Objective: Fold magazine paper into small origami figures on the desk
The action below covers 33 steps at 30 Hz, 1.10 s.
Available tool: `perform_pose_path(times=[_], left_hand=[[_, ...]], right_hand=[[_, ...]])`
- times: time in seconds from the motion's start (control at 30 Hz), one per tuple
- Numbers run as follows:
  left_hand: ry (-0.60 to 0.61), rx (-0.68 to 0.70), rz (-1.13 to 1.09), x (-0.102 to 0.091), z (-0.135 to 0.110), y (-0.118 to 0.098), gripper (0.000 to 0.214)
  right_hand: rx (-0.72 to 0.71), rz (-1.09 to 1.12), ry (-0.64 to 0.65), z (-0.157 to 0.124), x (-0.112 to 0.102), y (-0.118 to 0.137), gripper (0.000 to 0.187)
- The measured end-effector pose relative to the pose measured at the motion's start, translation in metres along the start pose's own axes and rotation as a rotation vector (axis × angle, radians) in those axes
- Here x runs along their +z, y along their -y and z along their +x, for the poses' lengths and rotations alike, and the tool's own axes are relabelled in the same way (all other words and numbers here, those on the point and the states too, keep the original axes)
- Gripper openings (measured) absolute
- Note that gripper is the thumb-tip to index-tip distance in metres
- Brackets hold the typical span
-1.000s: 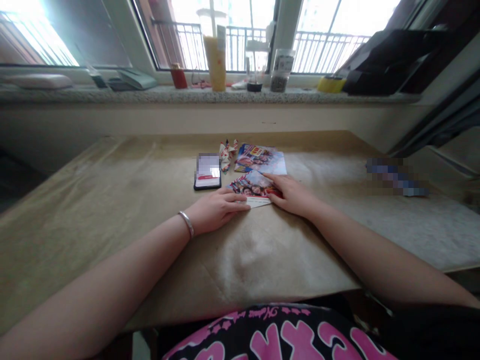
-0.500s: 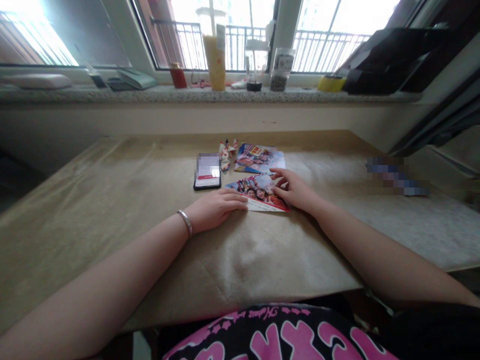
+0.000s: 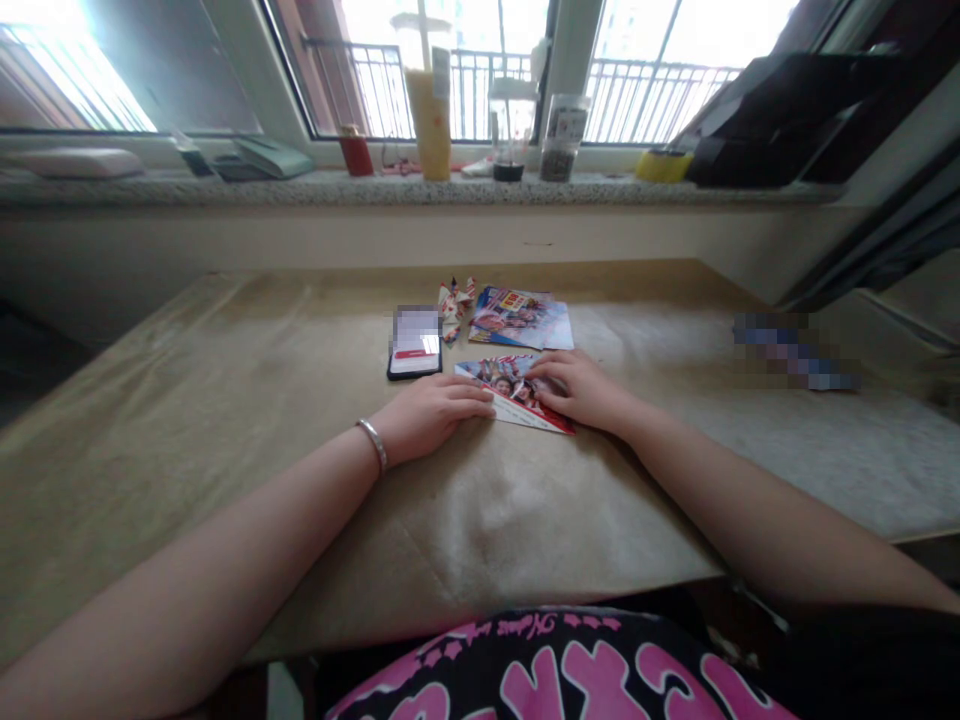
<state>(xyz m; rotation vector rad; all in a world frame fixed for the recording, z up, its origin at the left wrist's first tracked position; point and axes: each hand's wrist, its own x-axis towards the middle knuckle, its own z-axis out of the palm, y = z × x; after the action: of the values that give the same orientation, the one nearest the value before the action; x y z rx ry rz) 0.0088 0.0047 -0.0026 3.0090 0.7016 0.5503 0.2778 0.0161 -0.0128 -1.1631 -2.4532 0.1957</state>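
Observation:
A colourful printed sheet (image 3: 519,402) lies folded on the brown paper-covered table (image 3: 225,400). My left hand (image 3: 431,415), with a silver bracelet on the wrist, rests flat with its fingertips on the sheet's left corner. My right hand (image 3: 581,388) lies on the sheet's right part, fingers stretched and pressing it down. A second printed leaflet (image 3: 521,318) lies just behind. A small folded paper figure (image 3: 454,302) sits beside it.
A phone (image 3: 415,345) lies left of the sheets. A blurred object (image 3: 791,352) lies at the right of the table. On the window sill (image 3: 300,188) stand a tall orange drink (image 3: 430,110), jars (image 3: 562,140), a red cup (image 3: 356,152) and a dark bag (image 3: 772,120).
My right hand lifted off the sheet, moved back, then came down on it again farther left. The sheet now shows a folded, more triangular shape. My left hand stayed put.

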Motion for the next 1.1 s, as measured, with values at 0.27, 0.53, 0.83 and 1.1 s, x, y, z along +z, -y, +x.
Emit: perform_pose_path(times=[0.27, 0.53, 0.83, 1.1], left_hand=[[0.000, -0.052, 0.067, 0.000, 0.000, 0.004, 0.036], [0.016, -0.080, 0.109, -0.004, -0.001, -0.001, 0.029], [0.070, -0.014, 0.149, -0.009, 0.001, -0.010, 0.029], [0.045, -0.072, 0.236, -0.012, -0.001, -0.001, 0.028]], right_hand=[[-0.064, -0.043, 0.021, -0.001, 0.000, 0.001, 0.036], [0.048, -0.116, 0.121, -0.003, 0.003, 0.007, 0.061], [0.039, -0.210, 0.148, -0.001, -0.010, 0.011, 0.062], [0.043, -0.242, 0.105, -0.002, -0.018, 0.008, 0.036]])
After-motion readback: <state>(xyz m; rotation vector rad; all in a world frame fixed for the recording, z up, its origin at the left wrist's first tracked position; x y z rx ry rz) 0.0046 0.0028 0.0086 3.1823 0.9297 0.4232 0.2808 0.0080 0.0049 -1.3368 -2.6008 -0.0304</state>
